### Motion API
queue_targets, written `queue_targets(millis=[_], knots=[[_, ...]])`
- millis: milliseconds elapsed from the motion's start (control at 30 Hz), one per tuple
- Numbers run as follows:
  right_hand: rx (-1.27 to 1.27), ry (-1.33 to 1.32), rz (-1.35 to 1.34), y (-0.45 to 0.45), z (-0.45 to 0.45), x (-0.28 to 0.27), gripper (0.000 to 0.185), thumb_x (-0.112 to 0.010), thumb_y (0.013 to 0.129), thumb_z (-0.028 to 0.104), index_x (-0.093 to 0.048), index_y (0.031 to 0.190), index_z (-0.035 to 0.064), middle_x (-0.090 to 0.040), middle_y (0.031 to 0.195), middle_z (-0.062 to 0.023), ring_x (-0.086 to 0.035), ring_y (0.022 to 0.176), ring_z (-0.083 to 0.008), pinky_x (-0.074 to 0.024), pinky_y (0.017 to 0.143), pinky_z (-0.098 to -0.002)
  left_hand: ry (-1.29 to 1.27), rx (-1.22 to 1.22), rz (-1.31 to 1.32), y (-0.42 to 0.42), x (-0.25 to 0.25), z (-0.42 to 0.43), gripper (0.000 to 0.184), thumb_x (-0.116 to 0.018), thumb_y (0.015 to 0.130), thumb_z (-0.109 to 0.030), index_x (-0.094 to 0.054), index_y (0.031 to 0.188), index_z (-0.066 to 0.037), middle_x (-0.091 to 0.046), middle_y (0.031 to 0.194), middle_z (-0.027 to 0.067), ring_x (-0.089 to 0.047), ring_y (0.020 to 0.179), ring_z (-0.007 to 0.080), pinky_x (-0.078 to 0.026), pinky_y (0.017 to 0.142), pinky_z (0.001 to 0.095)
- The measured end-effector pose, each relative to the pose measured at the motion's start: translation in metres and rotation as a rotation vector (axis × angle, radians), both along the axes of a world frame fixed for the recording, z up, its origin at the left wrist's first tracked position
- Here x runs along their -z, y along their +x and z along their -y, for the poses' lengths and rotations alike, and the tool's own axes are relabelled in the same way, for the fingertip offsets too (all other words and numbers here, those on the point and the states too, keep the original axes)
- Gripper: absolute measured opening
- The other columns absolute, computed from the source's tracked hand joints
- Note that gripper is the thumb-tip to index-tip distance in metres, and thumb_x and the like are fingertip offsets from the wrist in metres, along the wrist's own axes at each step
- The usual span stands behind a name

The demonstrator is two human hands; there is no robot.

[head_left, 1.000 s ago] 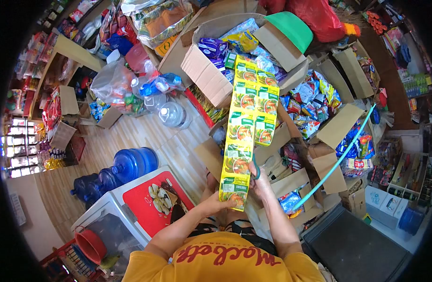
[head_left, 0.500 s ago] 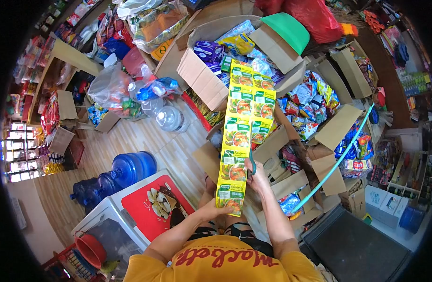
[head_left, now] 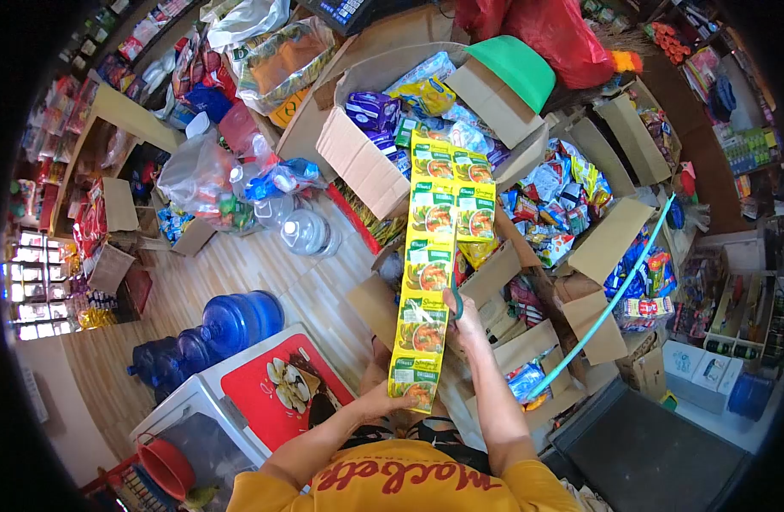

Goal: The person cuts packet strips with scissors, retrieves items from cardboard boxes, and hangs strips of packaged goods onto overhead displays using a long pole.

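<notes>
A long strip of yellow and green seasoning sachets [head_left: 428, 277] hangs out in front of me, with a shorter second column along its right side at the far end. My left hand [head_left: 387, 403] grips the strip's near end at its left edge. Beside the strip's right edge, my right hand [head_left: 467, 322] is closed around scissors [head_left: 457, 302] with a dark teal handle. The blades are mostly hidden, so I cannot tell whether they touch the sachets.
Beyond the strip stands a large cardboard box [head_left: 370, 162] of packaged goods. Another box of colourful packets [head_left: 554, 205] is to the right, near a turquoise stick [head_left: 609, 303]. Blue water jugs [head_left: 242, 322] and a white chest with a red top [head_left: 264, 375] are at left.
The sachet strip has been drawn toward me, and its far end sits lower in view. My left hand has come slightly nearer my body; my right hand has barely moved.
</notes>
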State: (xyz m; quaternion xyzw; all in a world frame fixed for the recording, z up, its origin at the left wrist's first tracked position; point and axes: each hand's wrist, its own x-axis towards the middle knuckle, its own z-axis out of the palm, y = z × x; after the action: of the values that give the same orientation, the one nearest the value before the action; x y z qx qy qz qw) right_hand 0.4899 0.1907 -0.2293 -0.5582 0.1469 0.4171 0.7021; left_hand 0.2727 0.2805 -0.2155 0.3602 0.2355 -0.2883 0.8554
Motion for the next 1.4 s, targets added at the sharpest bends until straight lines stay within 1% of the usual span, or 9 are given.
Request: queue_targets(millis=[200,300,600,1133,1200,1267,1300,1367,1400], knots=[[-0.104,-0.09,0.037,0.012,0.0,0.019,0.024,-0.064,0.082,0.032,-0.063,0.08,0.0078,-0.055,0.058,0.0054,-0.039,0.04,-0.0015,-0.0247,0.036,-0.0182,-0.054,-0.011,-0.078,-0.001,-0.001,0.0,0.046,-0.065,0.081,-0.011,-0.048,0.122,-0.002,-0.056,0.117,0.0062,-0.052,0.107,0.0161,-0.04,0.093,0.0299],[-0.063,-0.086,0.071,0.009,-0.004,0.028,0.025,-0.064,0.082,0.032,-0.063,0.078,0.008,-0.055,0.058,0.0054,-0.039,0.041,-0.0018,-0.0235,0.036,-0.0186,-0.003,-0.055,-0.027,-0.01,0.015,0.006,0.043,-0.066,0.08,-0.01,-0.049,0.119,-0.005,-0.059,0.108,0.006,-0.058,0.097,0.0172,-0.05,0.079,0.031],[-0.101,-0.118,0.107,0.03,-0.006,0.04,0.024,-0.064,0.082,0.031,-0.063,0.077,0.0076,-0.055,0.061,0.0056,-0.043,0.049,-0.001,-0.0285,0.043,-0.0188,-0.019,0.057,-0.096,-0.009,0.015,-0.001,0.047,-0.067,0.078,-0.007,-0.048,0.121,-0.004,-0.057,0.115,0.0067,-0.056,0.103,0.0177,-0.045,0.09,0.0335],[-0.164,-0.052,0.268,0.04,-0.008,0.034,0.025,-0.066,0.08,0.032,-0.063,0.081,0.0077,-0.055,0.062,0.0041,-0.044,0.047,-0.0039,-0.0306,0.042,-0.0182,-0.064,0.116,-0.044,-0.03,0.033,0.003,0.049,-0.067,0.08,-0.014,-0.047,0.123,-0.003,-0.055,0.118,0.0073,-0.052,0.107,0.0179,-0.04,0.093,0.0318],[-0.146,0.025,0.259,0.034,-0.009,0.031,0.023,-0.066,0.079,0.028,-0.062,0.081,0.0058,-0.054,0.062,0.0021,-0.048,0.048,-0.0072,-0.0355,0.043,-0.0199,0.245,0.247,0.224,-0.023,0.037,-0.011,0.064,-0.071,0.076,-0.012,-0.037,0.13,-0.005,-0.049,0.125,0.0061,-0.047,0.112,0.018,-0.037,0.096,0.0323],[-0.197,0.117,0.246,0.034,-0.003,0.03,0.022,-0.066,0.079,0.026,-0.061,0.08,0.0046,-0.053,0.062,0.0016,-0.049,0.048,-0.0083,-0.0375,0.043,-0.0209,0.093,0.519,0.385,-0.027,0.094,-0.03,0.091,-0.077,0.069,-0.011,-0.019,0.139,-0.006,-0.035,0.136,0.0072,-0.035,0.123,0.0193,-0.03,0.102,0.0338],[-0.221,0.162,0.237,0.034,0.001,0.033,0.022,-0.066,0.079,0.025,-0.06,0.08,0.004,-0.053,0.061,0.0014,-0.05,0.048,-0.0088,-0.0386,0.043,-0.0214,0.176,0.491,0.581,0.012,0.072,-0.059,0.095,-0.078,0.067,-0.011,-0.016,0.139,-0.004,-0.03,0.14,0.0084,-0.03,0.127,0.0208,-0.026,0.105,0.0348],[-0.238,0.116,0.268,0.034,0.004,0.041,0.019,-0.064,0.078,0.02,-0.058,0.081,0.0023,-0.053,0.059,-0.0009,-0.051,0.047,-0.0104,-0.0407,0.043,-0.0228,0.564,0.58,0.273,0.088,0.033,-0.117,0.098,-0.08,0.064,-0.02,-0.019,0.139,-0.002,-0.03,0.14,0.0113,-0.032,0.127,0.0233,-0.024,0.106,0.0362],[-0.23,0.109,0.279,0.033,0.003,0.044,0.018,-0.063,0.077,0.018,-0.057,0.081,0.0014,-0.054,0.059,-0.0023,-0.051,0.046,-0.011,-0.0407,0.043,-0.0232,0.676,0.313,0.273,0.112,0.06,-0.129,0.09,-0.076,0.067,-0.021,-0.023,0.137,-0.001,-0.033,0.138,0.013,-0.033,0.126,0.0225,-0.027,0.104,0.0346]])
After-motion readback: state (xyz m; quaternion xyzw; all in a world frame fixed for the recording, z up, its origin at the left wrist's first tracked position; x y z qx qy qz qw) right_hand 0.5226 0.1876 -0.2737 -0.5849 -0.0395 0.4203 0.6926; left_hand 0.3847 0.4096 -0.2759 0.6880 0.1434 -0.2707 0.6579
